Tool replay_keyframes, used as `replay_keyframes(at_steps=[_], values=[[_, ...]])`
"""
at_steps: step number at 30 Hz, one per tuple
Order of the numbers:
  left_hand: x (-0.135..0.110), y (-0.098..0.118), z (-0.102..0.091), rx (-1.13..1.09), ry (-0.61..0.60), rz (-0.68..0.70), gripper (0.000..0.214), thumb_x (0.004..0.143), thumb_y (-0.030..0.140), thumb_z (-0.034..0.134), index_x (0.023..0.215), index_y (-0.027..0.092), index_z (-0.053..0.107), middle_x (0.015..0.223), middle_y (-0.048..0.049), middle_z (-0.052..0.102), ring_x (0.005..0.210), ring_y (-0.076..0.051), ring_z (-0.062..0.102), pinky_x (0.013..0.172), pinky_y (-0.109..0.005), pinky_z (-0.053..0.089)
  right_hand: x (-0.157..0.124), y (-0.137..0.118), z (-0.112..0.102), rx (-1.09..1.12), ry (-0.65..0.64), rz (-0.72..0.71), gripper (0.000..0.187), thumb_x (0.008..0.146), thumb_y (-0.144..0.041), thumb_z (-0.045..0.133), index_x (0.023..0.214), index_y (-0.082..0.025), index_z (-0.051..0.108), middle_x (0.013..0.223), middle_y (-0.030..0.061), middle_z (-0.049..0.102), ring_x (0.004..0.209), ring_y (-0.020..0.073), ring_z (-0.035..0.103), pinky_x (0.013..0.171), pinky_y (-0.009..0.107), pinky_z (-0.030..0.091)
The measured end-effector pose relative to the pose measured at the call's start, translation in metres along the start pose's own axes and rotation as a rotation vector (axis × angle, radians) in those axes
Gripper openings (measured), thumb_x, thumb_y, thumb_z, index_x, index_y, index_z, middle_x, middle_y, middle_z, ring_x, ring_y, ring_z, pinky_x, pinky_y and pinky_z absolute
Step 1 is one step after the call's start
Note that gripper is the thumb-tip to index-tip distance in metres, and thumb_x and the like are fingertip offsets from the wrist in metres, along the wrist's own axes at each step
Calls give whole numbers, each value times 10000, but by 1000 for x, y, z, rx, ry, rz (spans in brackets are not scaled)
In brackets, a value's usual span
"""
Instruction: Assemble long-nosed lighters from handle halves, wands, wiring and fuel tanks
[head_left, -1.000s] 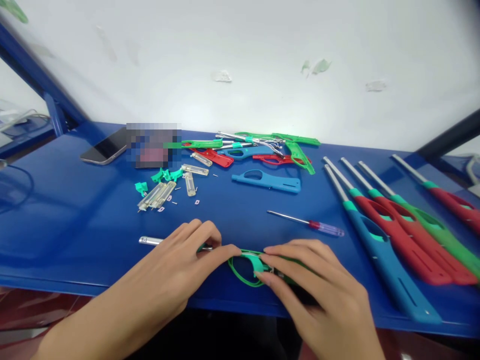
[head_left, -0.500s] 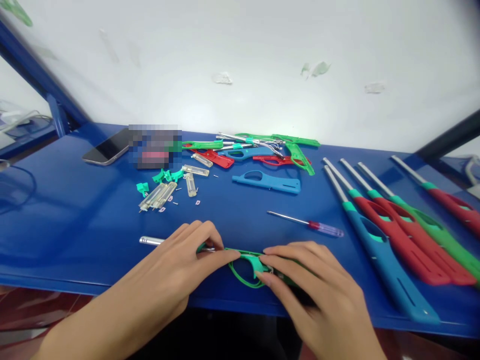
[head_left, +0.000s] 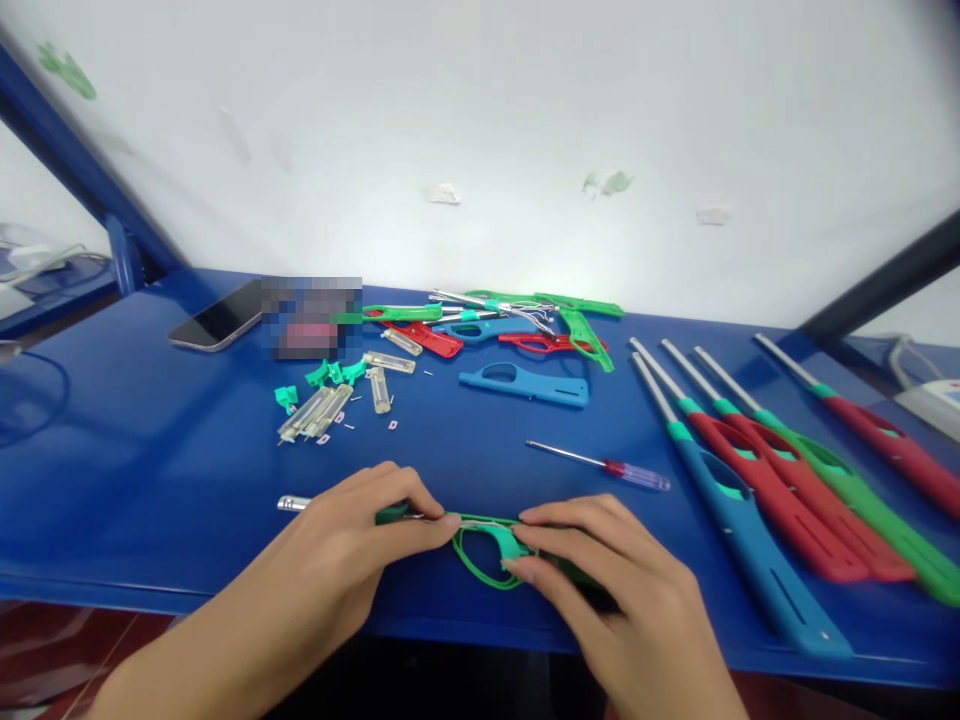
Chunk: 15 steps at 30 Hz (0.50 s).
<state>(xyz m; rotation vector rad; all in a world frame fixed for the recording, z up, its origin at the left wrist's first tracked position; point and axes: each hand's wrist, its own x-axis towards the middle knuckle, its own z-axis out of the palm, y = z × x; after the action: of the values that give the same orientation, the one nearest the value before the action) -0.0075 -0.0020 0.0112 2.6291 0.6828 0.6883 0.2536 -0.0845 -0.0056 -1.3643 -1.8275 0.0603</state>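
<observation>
1. While the left hand (head_left: pixel 360 530) pinches the front of a green lighter shell (head_left: pixel 480 577) between thumb and fingertips, the right hand (head_left: pixel 607 555) grips it farther back; both grips are narrow, with the shell held in each.
2. That shell is between the two hands at the near edge of the blue table (head_left: pixel 450 440); whether it touches the tabletop, I cannot tell.
3. At the loop of the shell sits a turquoise trigger (head_left: pixel 508 545), its right end at the right thumb and forefinger.
4. A silver tube (head_left: pixel 291 503) sticks out to the left of the left hand, which hides the rest of it.
5. Beyond the right hand lies a screwdriver (head_left: pixel 615 468), its purple handle to the right.
6. Farther back is a blue shell (head_left: pixel 551 386), and behind it a pile with a red shell (head_left: pixel 435 338), a green frame (head_left: pixel 586 335) and loose wires (head_left: pixel 541 318).
7. Beyond the left hand lie clear tanks (head_left: pixel 322 410) and turquoise pieces (head_left: pixel 330 373), with small pins and tags scattered near.
8. On the right, five lighters lie slantwise, tubes pointing away: a blue lighter (head_left: pixel 757 550), three red ones and a green one (head_left: pixel 862 505).
9. At the back left is a phone (head_left: pixel 217 318), just beside a pixelated item (head_left: pixel 311 325).
10. Paper scraps cling to the white wall (head_left: pixel 525 120) behind.
</observation>
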Motion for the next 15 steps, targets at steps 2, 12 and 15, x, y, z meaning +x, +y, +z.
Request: replay_keyframes(at_steps=[2, 12, 15], values=[[0, 2, 1, 9, -19, -44, 703, 935, -173, 330, 1301, 287, 715, 1209, -19, 677, 1050, -122, 685, 915, -235, 543, 0, 1, 0, 3, -6, 8, 231, 1090, -403, 680, 989, -277, 845, 964, 4, 846, 853, 173, 805, 763, 294, 684], [4, 4, 9, 55, 134, 25, 518, 990, -63, 416, 1198, 277, 746, 1033, -11, 729, 881, -123, 718, 827, -176, 606, -2, 8, 4, -58, 15, -35, 153, 1064, -378, 710, 1047, -287, 833, 1011, 11, 861, 890, 210, 822, 804, 323, 699], [-1, -7, 13, 85, 164, 96, 577, 967, -54, 423, 1320, 298, 713, 1063, -27, 744, 857, -130, 728, 805, -192, 625, 1, 11, -4, -48, -62, -30, 160, 1017, -401, 777, 1146, -313, 813, 1066, -12, 867, 957, 204, 836, 860, 285, 695]])
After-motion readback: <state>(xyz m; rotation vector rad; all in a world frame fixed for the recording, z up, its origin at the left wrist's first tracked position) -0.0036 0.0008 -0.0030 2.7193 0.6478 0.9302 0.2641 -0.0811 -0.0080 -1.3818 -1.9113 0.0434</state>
